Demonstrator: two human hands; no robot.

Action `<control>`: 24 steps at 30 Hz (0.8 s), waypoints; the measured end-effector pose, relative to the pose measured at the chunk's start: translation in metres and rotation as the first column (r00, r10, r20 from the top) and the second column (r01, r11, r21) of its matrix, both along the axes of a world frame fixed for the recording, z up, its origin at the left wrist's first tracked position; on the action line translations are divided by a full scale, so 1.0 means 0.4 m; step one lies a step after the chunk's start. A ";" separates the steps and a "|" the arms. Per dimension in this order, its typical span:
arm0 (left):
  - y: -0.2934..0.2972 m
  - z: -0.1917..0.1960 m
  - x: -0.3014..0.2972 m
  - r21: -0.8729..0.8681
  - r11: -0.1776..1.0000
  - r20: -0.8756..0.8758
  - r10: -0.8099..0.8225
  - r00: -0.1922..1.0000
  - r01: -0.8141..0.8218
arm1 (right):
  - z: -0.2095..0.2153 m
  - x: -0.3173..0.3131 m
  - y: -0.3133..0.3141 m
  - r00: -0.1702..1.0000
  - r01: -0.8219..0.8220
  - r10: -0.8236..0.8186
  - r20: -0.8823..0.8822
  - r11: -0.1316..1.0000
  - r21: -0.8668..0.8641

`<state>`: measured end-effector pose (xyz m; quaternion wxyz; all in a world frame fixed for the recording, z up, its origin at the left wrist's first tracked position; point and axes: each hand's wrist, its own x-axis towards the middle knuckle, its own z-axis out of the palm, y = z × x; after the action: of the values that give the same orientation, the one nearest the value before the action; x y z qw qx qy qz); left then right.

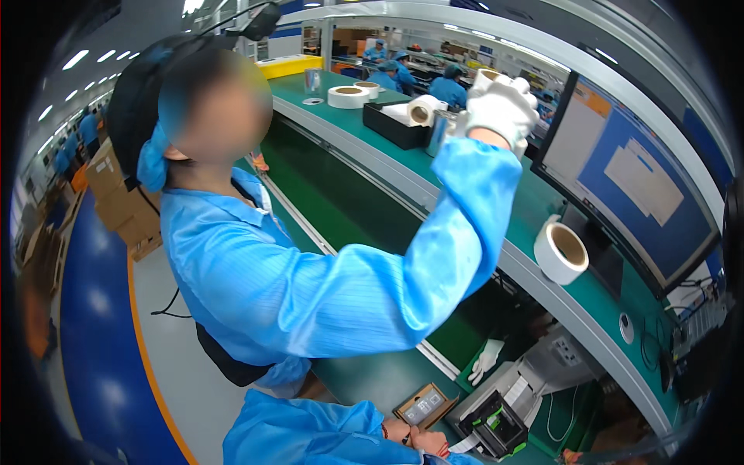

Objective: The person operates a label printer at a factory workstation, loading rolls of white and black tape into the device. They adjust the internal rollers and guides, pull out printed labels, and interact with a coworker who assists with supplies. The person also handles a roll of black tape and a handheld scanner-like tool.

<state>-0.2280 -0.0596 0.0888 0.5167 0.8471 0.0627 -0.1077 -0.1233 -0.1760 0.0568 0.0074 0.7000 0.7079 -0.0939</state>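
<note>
My left hand (396, 429) and right hand (428, 441) come together near the printer (496, 422).
A box (425, 405) lies just beyond; I can't tell whether either grips anything.

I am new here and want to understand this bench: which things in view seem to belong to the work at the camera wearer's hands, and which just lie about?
Likely in use, near left hand and right hand:
label printer
paper strip
open cardboard box

Likely just lying about:
white glove
white roll near the monitor
</note>
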 end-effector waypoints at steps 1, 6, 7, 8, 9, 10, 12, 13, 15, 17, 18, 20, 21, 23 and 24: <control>0.000 0.024 0.006 -0.071 0.997 0.067 -0.017 0.998 0.022 | 0.006 -0.007 0.001 1.000 0.002 -0.004 -0.024 0.998 -0.058; 0.032 0.106 0.028 -0.295 0.938 0.326 -0.078 0.942 0.179 | 0.023 0.003 0.074 0.994 -0.037 0.029 -0.107 0.996 -0.075; 0.043 0.093 0.027 -0.306 0.935 0.346 -0.067 0.936 0.180 | 0.020 0.007 0.081 0.994 -0.044 0.035 -0.104 0.996 -0.082; 0.053 0.094 0.001 -0.298 0.947 0.323 -0.021 0.946 0.123 | 0.017 -0.004 0.102 0.989 -0.085 0.075 -0.128 0.994 -0.072; 0.059 0.086 -0.015 -0.285 0.957 0.288 0.037 0.957 0.049 | 0.016 -0.016 0.110 0.982 -0.121 0.110 -0.153 0.991 -0.064; 0.065 0.092 -0.005 -0.237 0.971 0.267 0.032 0.963 0.034 | 0.024 -0.012 0.113 0.982 -0.098 0.092 -0.164 0.995 -0.031; 0.047 0.056 -0.040 -0.204 0.968 0.200 0.185 0.962 -0.144 | 0.017 -0.028 0.132 0.963 -0.187 0.179 -0.201 0.982 -0.026; 0.041 0.042 -0.041 -0.182 0.967 0.178 0.211 0.961 -0.178 | 0.018 -0.027 0.134 0.962 -0.183 0.176 -0.208 0.983 -0.016; 0.030 0.012 -0.007 -0.176 0.974 0.136 0.169 0.976 -0.144 | 0.011 0.001 0.115 0.968 -0.128 0.114 -0.221 0.991 -0.048; -0.026 0.004 -0.077 -0.146 0.936 0.125 0.338 0.933 -0.320 | 0.015 -0.029 0.127 0.947 -0.239 0.230 -0.226 0.971 -0.015; -0.042 0.001 -0.085 -0.132 0.927 0.118 0.366 0.923 -0.351 | 0.016 -0.033 0.133 0.938 -0.261 0.252 -0.236 0.965 -0.006; -0.079 -0.004 -0.095 -0.117 0.909 0.100 0.411 0.906 -0.400 | 0.014 -0.037 0.115 0.927 -0.286 0.275 -0.256 0.958 -0.007; -0.102 -0.009 -0.103 -0.114 0.902 0.093 0.428 0.899 -0.417 | 0.011 -0.039 0.105 0.924 -0.292 0.280 -0.260 0.957 -0.007; -0.139 -0.016 -0.100 -0.112 0.885 0.078 0.462 0.884 -0.453 | 0.010 -0.035 0.085 0.914 -0.304 0.288 -0.285 0.953 -0.012; -0.162 -0.022 -0.104 -0.109 0.879 0.070 0.473 0.879 -0.464 | 0.005 -0.038 0.070 0.910 -0.308 0.291 -0.295 0.951 -0.013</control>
<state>-0.2697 -0.1245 0.0799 0.5669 0.7870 0.2365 0.0577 -0.1386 -0.1480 0.0587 -0.0614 0.5614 0.7971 -0.2138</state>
